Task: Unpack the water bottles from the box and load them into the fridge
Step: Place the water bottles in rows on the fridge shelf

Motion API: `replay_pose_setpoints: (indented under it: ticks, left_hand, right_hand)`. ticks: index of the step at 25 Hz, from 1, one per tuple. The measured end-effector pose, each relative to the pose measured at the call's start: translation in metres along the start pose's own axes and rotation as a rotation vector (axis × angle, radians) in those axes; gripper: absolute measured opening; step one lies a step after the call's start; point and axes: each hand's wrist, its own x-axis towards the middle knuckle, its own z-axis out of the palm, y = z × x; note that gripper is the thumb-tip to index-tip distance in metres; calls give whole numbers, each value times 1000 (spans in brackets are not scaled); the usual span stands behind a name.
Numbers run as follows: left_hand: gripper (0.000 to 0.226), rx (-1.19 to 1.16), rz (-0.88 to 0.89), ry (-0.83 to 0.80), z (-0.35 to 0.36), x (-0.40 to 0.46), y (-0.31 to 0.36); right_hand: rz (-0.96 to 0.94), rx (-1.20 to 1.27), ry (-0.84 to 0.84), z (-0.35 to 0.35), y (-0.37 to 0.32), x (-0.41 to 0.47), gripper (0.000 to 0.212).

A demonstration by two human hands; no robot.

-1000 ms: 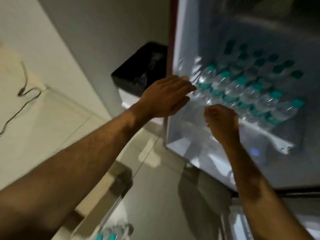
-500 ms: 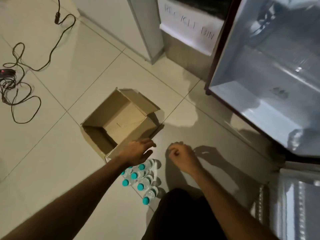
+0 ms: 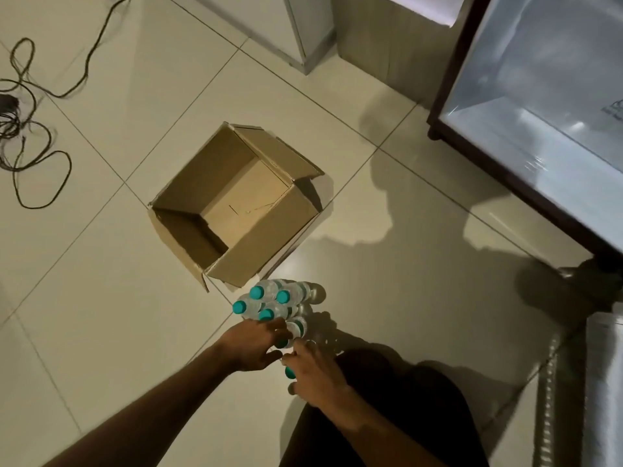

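Note:
Several clear water bottles [image 3: 277,301] with teal caps stand upright in a cluster on the floor tiles, just in front of the cardboard box [image 3: 263,254]. The box is open and nothing shows inside it. My left hand [image 3: 251,347] is down on the near side of the cluster, fingers and thumb closed around a bottle whose teal cap shows between them. My right hand [image 3: 315,377] is right beside it, wrapped around another bottle with only the cap visible. The open fridge [image 3: 526,129] is at the upper right; its lower compartment looks bare.
The fridge door [image 3: 593,382] stands open at the lower right. A tangle of black cable [image 3: 23,136] lies on the floor at the far left. A grey cabinet corner [image 3: 310,32] and a bin stand at the top. My dark-clothed knee is under my right arm.
A second ago both hands were at the rows of bottles on a fridge shelf. The view then dropped to the floor, and both hands have come down onto the near bottles of the cluster.

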Motion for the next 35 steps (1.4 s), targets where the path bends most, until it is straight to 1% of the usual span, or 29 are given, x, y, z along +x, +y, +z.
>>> replay_pose_setpoints:
  ticks: [2, 4, 6, 9, 10, 11, 12, 13, 14, 16, 17, 18, 19, 20, 21, 22, 23, 25, 27, 29, 32, 35]
  left_hand:
    - [32, 1, 12, 40, 4, 3, 1]
    - [26, 45, 32, 8, 1, 10, 5]
    - [26, 68, 29, 41, -5, 13, 14]
    - [30, 32, 21, 137, -39, 17, 26]
    - [33, -1, 29, 158, -60, 18, 29]
    - [38, -21, 50, 182, -81, 19, 34]
    - [40, -35, 81, 230, -110, 20, 41]
    - [38, -37, 121, 281, -138, 23, 49]
    - [32, 17, 141, 344, -165, 28, 56]
    - [26, 74, 154, 410, -230, 34, 75]
    - [25, 98, 206, 430, -266, 38, 88]
    - [23, 89, 258, 453, -299, 42, 102]
    - [23, 73, 315, 469, -333, 46, 114]
    - [27, 77, 347, 490, -370, 46, 131]
    - [33, 107, 355, 541, -400, 46, 146]
    - [36, 148, 383, 626, -432, 48, 162]
    - [35, 142, 419, 694, -461, 49, 177]
    - [32, 117, 476, 736, -515, 48, 204]
    - [31, 100, 554, 837, -563, 50, 229]
    - [26, 81, 583, 916, -604, 46, 253]
    - [26, 111, 624, 1043, -647, 44, 278]
    - [36, 244, 671, 1086, -678, 46, 282]
  right_hand:
    - [5, -23, 41, 3, -2, 3, 51]
    - [27, -4, 60, -2, -3, 4, 47]
    - [87, 85, 96, -18, 1, -2, 46]
    - [219, 267, 203, -49, 14, -22, 51]
    - [302, 296, 268, -63, 11, -30, 53]
    - [402, 317, 417, -75, 5, -41, 56]
    - [468, 404, 484, -100, 7, -59, 59]
    - [485, 472, 539, -123, 14, -76, 60]
    - [474, 486, 602, -147, 21, -93, 55]
    - [416, 450, 782, -207, 39, -129, 29]
    - [367, 451, 820, -243, 43, -157, 21]
    - [328, 438, 874, -271, 47, -181, 20]
    - [300, 412, 964, -293, 52, -199, 20]
    - [287, 399, 1025, -314, 55, -215, 20]
    - [291, 374, 1058, -330, 56, -228, 20]
    - [290, 352, 1105, -345, 56, -243, 20]
    - [292, 354, 1157, -354, 58, -253, 20]
    - [305, 409, 1247, -367, 60, -274, 21]
    - [309, 469, 1297, -375, 63, -290, 21]
    - [289, 496, 1367, -380, 64, -302, 22]
    - [246, 519, 1473, -391, 62, -323, 23]
    - [192, 511, 1526, -411, 55, -341, 20]
